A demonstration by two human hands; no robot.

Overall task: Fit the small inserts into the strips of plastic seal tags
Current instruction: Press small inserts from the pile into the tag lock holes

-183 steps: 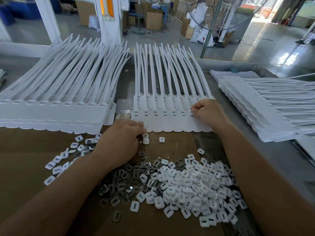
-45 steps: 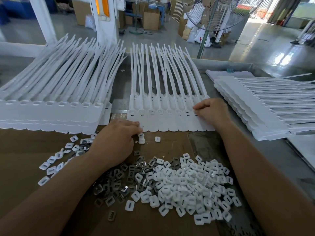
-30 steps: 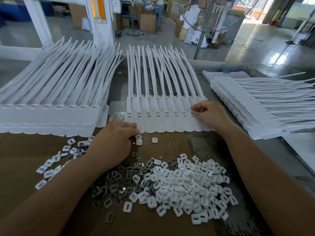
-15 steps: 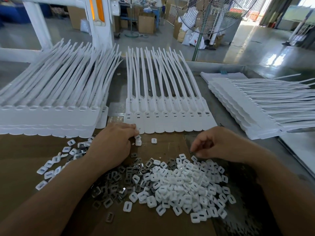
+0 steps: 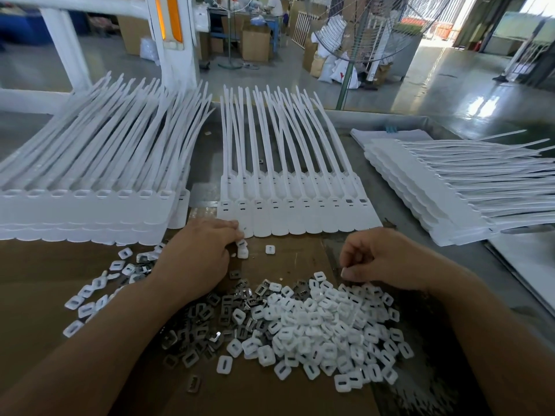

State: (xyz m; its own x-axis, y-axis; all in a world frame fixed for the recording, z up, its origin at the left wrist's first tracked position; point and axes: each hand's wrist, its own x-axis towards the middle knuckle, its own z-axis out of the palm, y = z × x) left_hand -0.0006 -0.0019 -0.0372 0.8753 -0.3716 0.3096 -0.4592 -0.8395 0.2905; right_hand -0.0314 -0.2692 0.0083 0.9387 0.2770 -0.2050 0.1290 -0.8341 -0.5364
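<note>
Likely light, stiff, slippery inserts [image 5: 315, 322]: pinch by the thin sides. With right grip [image 5: 381, 256] curled narrow above pile and left grip [image 5: 195, 259] touching strip [image 5: 300, 220], impossible to tell contents.

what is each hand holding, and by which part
Left hand: fingers lie on the near left corner of the middle strip; a grip cannot be told. Right hand: curled above the insert pile; whether it pinches one cannot be told.

Two hands [image 5: 195, 259] [image 5: 387, 256], three batches of seal tag strips [image 5: 300, 217], one big heap of inserts [image 5: 324, 325].
</note>
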